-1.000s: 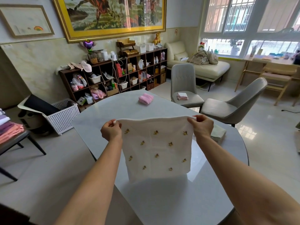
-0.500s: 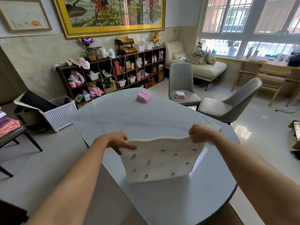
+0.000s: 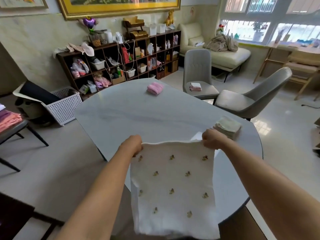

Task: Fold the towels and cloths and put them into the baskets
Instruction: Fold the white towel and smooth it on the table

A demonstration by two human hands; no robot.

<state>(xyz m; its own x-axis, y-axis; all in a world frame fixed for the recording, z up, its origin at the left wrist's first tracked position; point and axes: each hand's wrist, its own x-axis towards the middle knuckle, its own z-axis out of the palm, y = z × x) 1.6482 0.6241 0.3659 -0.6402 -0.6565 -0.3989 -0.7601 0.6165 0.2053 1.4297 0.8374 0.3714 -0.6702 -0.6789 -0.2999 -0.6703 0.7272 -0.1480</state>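
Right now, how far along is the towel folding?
Done: a folded pink towel and a folded pale stack lie on the table. In hand: left hand and right hand hold the white patterned cloth by its top corners, unfolded. Left: nothing visibly in the white basket yet.

A single wide-angle view from the person's head looks forward and down over the near edge of a pale grey oval glossy table. Both forearms rise from the bottom corners of the frame to the left hand and right hand at lower centre, close to the lens. The white square cloth with small gold motifs fills the lower middle. A dark wooden cubby shelf sits far off at upper centre, and straight lines bow toward the edges.
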